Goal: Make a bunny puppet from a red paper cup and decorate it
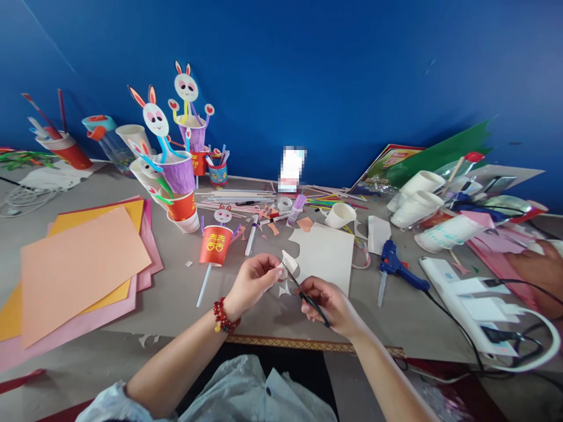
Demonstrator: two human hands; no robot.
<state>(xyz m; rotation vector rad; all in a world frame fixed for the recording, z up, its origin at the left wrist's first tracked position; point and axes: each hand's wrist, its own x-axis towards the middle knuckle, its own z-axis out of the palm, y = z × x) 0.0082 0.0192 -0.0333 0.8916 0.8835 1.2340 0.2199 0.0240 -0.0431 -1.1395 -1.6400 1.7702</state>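
My left hand (259, 275) pinches a small piece of white paper (289, 262) above the front part of the table. A pair of black-handled scissors (315, 305) is gripped in my right hand (328, 302), its blades pointing up and left against the paper. White offcuts (285, 288) lie just below the blades. Right behind my hands is a larger white sheet (328, 252) with curved bites cut from its left edge. To the left stands a red paper cup (215, 246) with a small bunny face (223, 215) above it and a pale straw (204, 284) in front.
Stacked coloured paper (83, 269) covers the table's left side. Taller bunny cups (176, 176) stand behind it. On the right lie a blue glue gun (398, 266) and a white power strip (461, 299) with cables. Another person's hand (539, 272) is at the far right.
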